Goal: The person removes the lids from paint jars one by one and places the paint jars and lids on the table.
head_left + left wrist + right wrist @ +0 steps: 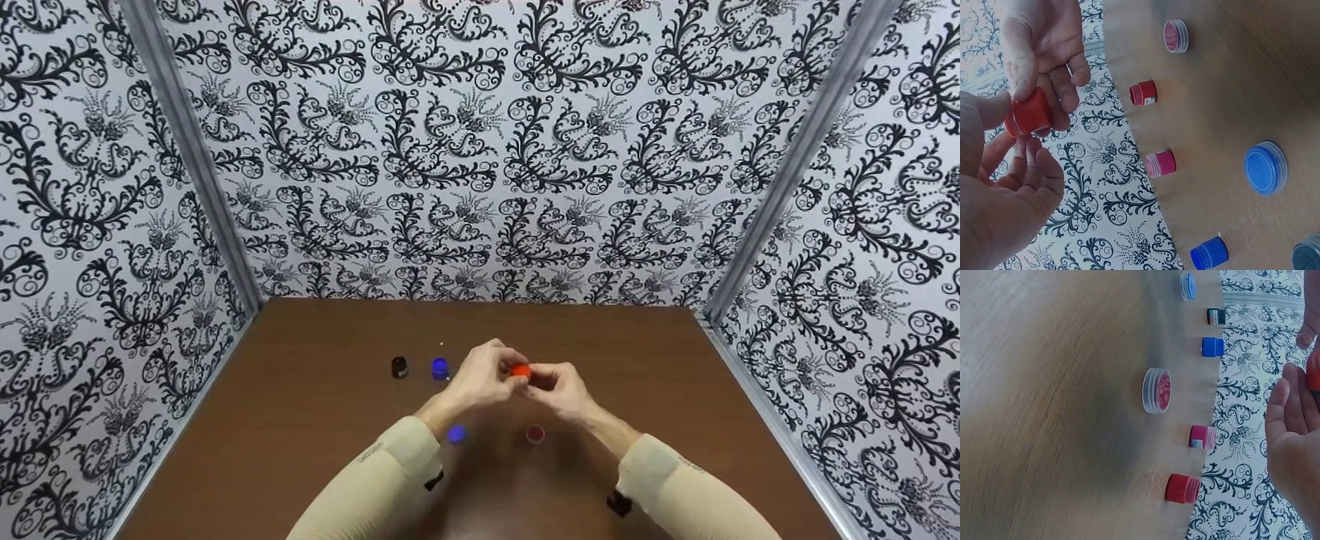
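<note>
Orange jar (521, 370) sits just below and right of the centre of the head frame, raised above the brown desk (300, 390) between two hands. The left hand (480, 375) grips it from the left; the right hand (561, 391) pinches it from the other side. Whether its top is fastened, I cannot tell. For good handling, one hand should steady the body while the other works near the rim, with the jar held level and the squeeze light, as it could slip or spill.

Below the hands lie a blue cap (457, 433) and a red cap (535, 433); left of them stand a blue jar (439, 367) and a black jar (400, 367). Upper middle in the left wrist frame, a red jar (1143, 93) stands near a pink jar (1161, 163).
</note>
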Demonstrator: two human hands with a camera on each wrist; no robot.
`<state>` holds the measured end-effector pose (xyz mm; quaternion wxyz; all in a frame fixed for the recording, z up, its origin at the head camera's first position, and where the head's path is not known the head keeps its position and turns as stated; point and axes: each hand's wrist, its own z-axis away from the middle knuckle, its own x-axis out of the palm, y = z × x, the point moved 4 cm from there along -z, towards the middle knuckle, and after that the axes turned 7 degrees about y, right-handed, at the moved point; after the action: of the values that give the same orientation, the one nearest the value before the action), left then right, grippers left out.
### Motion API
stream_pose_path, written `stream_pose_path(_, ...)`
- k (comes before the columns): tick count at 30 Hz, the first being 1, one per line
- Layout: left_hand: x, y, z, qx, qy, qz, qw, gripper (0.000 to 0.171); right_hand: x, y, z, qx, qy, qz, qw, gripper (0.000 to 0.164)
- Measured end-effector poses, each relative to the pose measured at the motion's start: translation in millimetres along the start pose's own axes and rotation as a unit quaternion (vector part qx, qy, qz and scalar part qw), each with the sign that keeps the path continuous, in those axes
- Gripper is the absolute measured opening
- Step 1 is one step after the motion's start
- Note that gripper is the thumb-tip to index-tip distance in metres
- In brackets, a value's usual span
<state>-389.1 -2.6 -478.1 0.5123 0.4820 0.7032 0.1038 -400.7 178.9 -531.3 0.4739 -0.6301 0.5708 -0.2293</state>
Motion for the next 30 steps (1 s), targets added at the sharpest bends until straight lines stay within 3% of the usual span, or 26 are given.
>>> stream_pose_path(11,0.9,4.2,3.0,-0.042,0.039,-0.015,0.9982,0.019,2.6,0.2,-2.4,-0.031,0.032,0.027,0.999,0.026)
stream_pose_path(18,-0.7,5.7,6.0,-0.059,0.094,-0.036,0.9931,0.019,9.4,-1.5,-0.6,-0.016,0.107,0.063,0.992,0.030)
stream_pose_path(25,2.0,4.5,5.0,-0.083,0.136,-0.043,0.9863,0.025,15.5,-6.5,1.5,-0.015,0.194,0.069,0.979,0.032)
stream_pose_path(30,2.0,-1.6,4.7,-0.089,0.129,-0.018,0.9874,0.030,16.7,-6.3,1.7,0.013,0.187,0.064,0.980,0.036)
